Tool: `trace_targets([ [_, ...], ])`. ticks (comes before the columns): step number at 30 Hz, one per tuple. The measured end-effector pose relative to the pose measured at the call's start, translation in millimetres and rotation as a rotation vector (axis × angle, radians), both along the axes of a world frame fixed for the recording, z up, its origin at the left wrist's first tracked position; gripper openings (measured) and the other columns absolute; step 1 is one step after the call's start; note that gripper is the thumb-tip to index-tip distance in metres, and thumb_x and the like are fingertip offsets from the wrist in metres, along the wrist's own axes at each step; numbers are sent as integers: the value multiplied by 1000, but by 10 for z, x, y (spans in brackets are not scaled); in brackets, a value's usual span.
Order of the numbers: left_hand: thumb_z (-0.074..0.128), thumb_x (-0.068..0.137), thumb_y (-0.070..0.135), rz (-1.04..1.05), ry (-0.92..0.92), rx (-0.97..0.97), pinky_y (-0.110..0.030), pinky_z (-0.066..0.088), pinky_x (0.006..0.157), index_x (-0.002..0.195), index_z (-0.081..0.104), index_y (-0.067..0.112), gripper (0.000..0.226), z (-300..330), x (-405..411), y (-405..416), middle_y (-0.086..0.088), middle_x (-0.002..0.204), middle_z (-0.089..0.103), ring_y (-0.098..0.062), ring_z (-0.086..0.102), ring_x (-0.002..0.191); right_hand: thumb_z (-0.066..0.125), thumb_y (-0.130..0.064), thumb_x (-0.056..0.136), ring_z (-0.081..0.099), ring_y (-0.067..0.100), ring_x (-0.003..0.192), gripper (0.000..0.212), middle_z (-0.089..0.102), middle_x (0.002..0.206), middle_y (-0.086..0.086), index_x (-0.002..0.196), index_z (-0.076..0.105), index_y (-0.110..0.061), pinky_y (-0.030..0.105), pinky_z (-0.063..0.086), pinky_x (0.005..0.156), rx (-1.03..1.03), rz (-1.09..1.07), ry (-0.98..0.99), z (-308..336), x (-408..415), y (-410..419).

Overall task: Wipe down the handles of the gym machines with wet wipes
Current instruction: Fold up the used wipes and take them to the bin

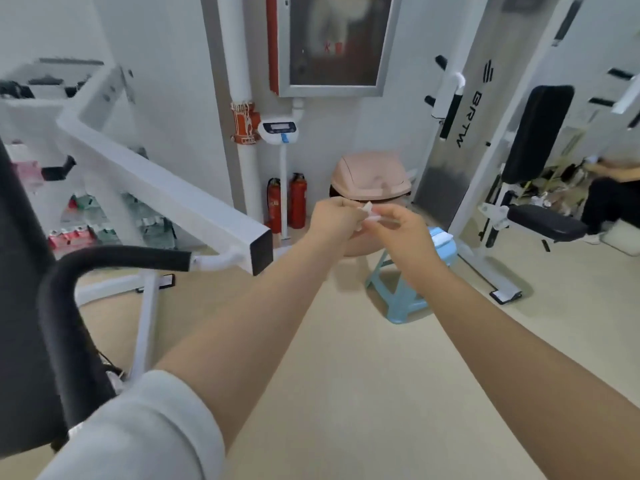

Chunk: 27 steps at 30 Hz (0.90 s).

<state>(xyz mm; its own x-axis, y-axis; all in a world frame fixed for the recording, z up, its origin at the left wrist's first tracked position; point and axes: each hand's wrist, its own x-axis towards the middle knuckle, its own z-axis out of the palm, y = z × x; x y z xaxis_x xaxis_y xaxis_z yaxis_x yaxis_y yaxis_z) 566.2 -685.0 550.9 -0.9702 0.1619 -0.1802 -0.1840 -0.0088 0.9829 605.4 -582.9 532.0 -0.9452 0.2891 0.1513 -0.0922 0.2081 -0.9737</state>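
Note:
Both arms reach forward at mid-frame. My left hand (334, 216) and my right hand (401, 233) meet fingertip to fingertip, both pinching a small crumpled white wet wipe (369, 211). Just past my right hand a blue pack of wipes (440, 237) lies on a light blue plastic stool (398, 299). A black foam-covered handle (114, 258) of a white gym machine curves across the lower left, well apart from both hands.
A pink swing-lid bin (370, 178) stands behind the hands, two red fire extinguishers (287, 202) to its left by a white pipe. A white machine beam (166, 188) crosses the left. At right is a seat machine (540, 188), with a seated person (609, 195) beyond.

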Motion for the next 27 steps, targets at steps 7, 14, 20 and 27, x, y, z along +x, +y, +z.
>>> trace_targets([
  [7,63,81,-7,-8,-2,-17,-37,52,84,100,66,-7,19,-383,-1248,1207,-24,95,64,-25,57,81,62,-9,86,53,9,73,13,58,76,-5,78,54,-15,14,44,69,65,37,22,-410,-1371,1354],
  [14,71,70,29,-98,102,-230,-36,48,97,95,72,14,29,-799,-2525,2492,-5,104,71,-14,62,103,60,3,82,59,17,79,16,66,80,4,79,67,-11,28,48,81,-4,102,-170,-618,-2922,2732],
  [20,69,81,20,189,45,-208,-45,49,94,83,72,14,6,-1111,-3694,2893,-14,97,71,-27,65,95,59,0,86,55,37,84,20,58,112,35,98,69,-12,41,49,88,-46,416,-281,-849,-4082,3231],
  [27,72,80,12,45,-124,-160,-22,51,67,94,64,6,17,-1614,-5451,3187,-2,72,63,-7,57,59,66,-5,83,52,16,73,18,61,88,10,91,63,-21,12,43,61,228,503,-271,-1324,-5720,3578],
])
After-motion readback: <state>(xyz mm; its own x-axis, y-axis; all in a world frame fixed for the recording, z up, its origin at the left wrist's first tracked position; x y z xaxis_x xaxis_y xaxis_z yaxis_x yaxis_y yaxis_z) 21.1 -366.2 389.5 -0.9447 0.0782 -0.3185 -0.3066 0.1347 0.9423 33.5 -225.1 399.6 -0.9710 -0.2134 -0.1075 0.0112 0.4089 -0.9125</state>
